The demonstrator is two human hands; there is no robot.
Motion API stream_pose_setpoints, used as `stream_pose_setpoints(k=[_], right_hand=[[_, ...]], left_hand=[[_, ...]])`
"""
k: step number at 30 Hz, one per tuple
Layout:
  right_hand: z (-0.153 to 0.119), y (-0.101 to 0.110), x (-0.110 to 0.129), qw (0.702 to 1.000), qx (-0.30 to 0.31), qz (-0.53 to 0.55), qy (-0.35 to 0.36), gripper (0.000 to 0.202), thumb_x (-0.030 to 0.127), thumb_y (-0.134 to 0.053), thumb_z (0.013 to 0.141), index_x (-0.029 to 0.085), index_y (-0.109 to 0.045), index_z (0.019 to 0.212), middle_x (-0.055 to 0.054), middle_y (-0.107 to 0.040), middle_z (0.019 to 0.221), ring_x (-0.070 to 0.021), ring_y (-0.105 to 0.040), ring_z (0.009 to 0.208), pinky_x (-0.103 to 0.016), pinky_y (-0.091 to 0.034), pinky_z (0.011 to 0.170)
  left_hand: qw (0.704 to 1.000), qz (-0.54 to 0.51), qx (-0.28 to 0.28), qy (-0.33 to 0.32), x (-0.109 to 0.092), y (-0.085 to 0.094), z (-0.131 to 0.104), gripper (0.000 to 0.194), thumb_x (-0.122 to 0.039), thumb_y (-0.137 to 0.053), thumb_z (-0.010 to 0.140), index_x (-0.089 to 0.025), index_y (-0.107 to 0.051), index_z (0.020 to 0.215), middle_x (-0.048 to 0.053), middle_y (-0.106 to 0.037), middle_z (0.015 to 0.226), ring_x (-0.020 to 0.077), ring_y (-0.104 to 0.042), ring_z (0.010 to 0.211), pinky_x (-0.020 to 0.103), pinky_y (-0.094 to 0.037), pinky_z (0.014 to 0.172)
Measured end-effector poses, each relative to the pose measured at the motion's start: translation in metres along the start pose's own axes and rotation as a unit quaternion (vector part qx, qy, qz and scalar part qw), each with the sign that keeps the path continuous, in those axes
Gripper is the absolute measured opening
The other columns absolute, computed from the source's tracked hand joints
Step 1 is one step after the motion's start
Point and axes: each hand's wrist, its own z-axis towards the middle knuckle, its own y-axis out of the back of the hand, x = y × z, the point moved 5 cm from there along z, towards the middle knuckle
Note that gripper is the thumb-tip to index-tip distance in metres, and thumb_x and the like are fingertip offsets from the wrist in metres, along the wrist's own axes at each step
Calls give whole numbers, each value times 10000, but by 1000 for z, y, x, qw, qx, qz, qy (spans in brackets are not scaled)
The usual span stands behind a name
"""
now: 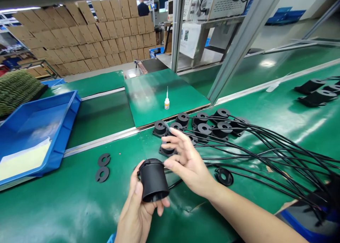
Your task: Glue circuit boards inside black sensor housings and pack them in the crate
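My left hand (139, 204) is wrapped round a black cylindrical housing (154, 181), its open end tilted toward me. A black cable seems to run from behind it to the right. My right hand (186, 161) is just beyond, fingers spread, with the thumb tip close to the housing's upper rim; I cannot tell whether it touches. A small greyish sliver (167, 126) shows at the index fingertip, too small to name. Behind that hand stand several black cabled units with ring tops (204, 129). Two black split foam rings (102, 174) lie to the left.
A small white dropper bottle (166, 103) stands on a raised green board (148, 94). At left is a blue tray (57, 144) with yellowish paper. Black cables (265, 137) stretch right, near a black ring (224, 176). Metal posts (231, 48) rise behind; stacked cartons and a person are farther back.
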Motion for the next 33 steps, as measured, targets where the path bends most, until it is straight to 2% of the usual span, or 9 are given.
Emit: stream_pose_setpoints(k=[5,9,15,19,22,25,29,31,33], right_hand=[[-8,12,7,997,-61,23,40,236,335,-688,988,354,-679,1223,-53,-571,1275,-166,-564,1114,-213,-553,748],[-12,2,5,989,-14,141,-43,69,337,-713,971,273,-729,991,-20,-568,1117,-83,-580,823,-196,-521,701],[-22,-25,-4,944,88,276,-160,186,366,-795,908,200,-712,921,-3,-591,942,-70,-626,744,-199,-503,700],[-24,-27,-7,940,89,278,-175,188,366,-778,927,198,-694,922,0,-640,861,-94,-659,763,-224,-526,737],[-25,-26,-7,951,75,245,-174,203,374,-780,927,192,-691,921,-2,-678,817,-89,-652,768,-211,-515,757],[-27,-27,-8,955,71,217,-187,255,382,-816,894,180,-688,983,2,-676,817,-86,-631,762,-210,-498,755],[-28,-29,-9,944,76,242,-210,559,313,-864,852,249,-523,1290,51,-650,806,-74,-596,720,-212,-463,718],[-29,-30,-9,942,80,247,-211,591,301,-870,845,255,-463,1271,64,-651,788,-65,-574,690,-201,-435,682],[-29,-31,-8,941,90,250,-207,571,296,-882,830,256,-437,1186,77,-651,769,-55,-557,649,-190,-407,638]], left_hand=[[999,11,-25,-16,-7,2,3,654,-435,-415,1083,-255,-90,1622,75,-723,749,153,-649,565,174,-447,507],[1000,18,-15,-19,-12,-1,3,648,-430,-417,1080,-341,-69,1619,54,-726,774,157,-677,554,172,-480,495],[998,58,-5,-25,-9,1,2,669,-471,-392,1074,-338,-15,1611,129,-768,915,244,-757,661,229,-551,466],[995,47,-41,-81,-6,10,9,641,-475,-567,1004,-372,-236,1544,106,-749,1102,196,-722,577,220,-516,417],[982,33,-82,-166,-6,17,14,591,-534,-735,867,-352,-489,1373,75,-663,1341,239,-765,816,262,-591,514],[972,64,-106,-199,-5,19,12,663,-596,-789,789,-312,-539,1334,94,-637,1400,322,-701,1121,311,-635,699],[976,133,-105,-138,0,17,4,710,-621,-687,877,-329,-425,1469,130,-499,1559,264,-722,892,236,-523,497],[976,147,-104,-123,0,16,1,726,-648,-665,883,-353,-398,1491,123,-485,1570,232,-703,805,233,-487,466],[975,153,-107,-123,1,16,0,717,-654,-667,880,-360,-407,1480,110,-494,1561,246,-702,855,247,-504,506]])
